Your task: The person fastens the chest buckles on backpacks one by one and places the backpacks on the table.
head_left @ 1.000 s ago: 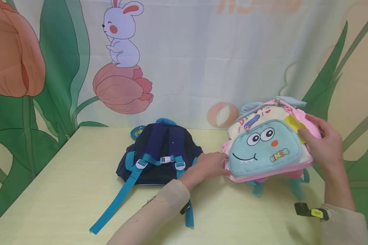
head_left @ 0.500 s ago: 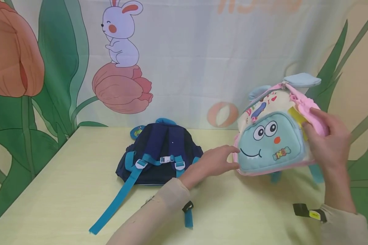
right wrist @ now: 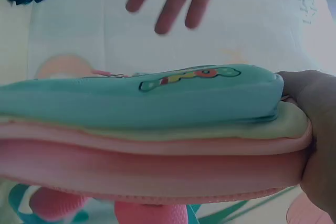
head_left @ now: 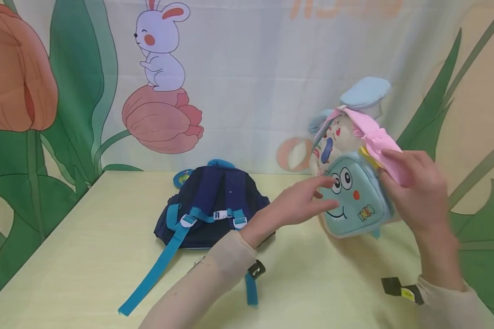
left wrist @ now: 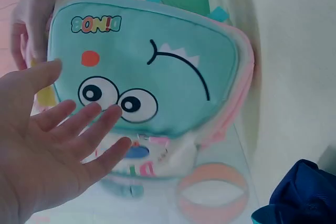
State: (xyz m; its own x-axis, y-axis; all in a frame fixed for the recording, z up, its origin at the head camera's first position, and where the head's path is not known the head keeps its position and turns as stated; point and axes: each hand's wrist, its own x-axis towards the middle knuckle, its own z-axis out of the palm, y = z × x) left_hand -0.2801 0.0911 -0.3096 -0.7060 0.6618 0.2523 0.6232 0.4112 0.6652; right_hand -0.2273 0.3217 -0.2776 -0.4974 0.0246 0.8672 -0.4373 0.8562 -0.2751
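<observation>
A small backpack [head_left: 354,201] in pink, white and light blue, with a cartoon face on its front pocket, is tilted and turned at the right of the head view. My right hand [head_left: 416,187] grips its pink side between thumb and fingers. In the right wrist view the backpack's underside [right wrist: 157,166] fills the middle, with the right hand [right wrist: 320,135] at its edge. My left hand [head_left: 298,201] has its fingers spread in front of the face pocket. In the left wrist view those fingers [left wrist: 94,129] look apart from the pocket [left wrist: 157,40].
A dark blue backpack [head_left: 212,183] lies straps up on the pale yellow table [head_left: 78,256]. Its turquoise strap [head_left: 156,274] trails toward the front edge. Behind the table hangs a curtain [head_left: 247,91] printed with tulips and a rabbit.
My right hand has lifted the pink and blue backpack and turned it, bringing it back leftward. My left hand has let go of its lower corner and spread its fingers.
</observation>
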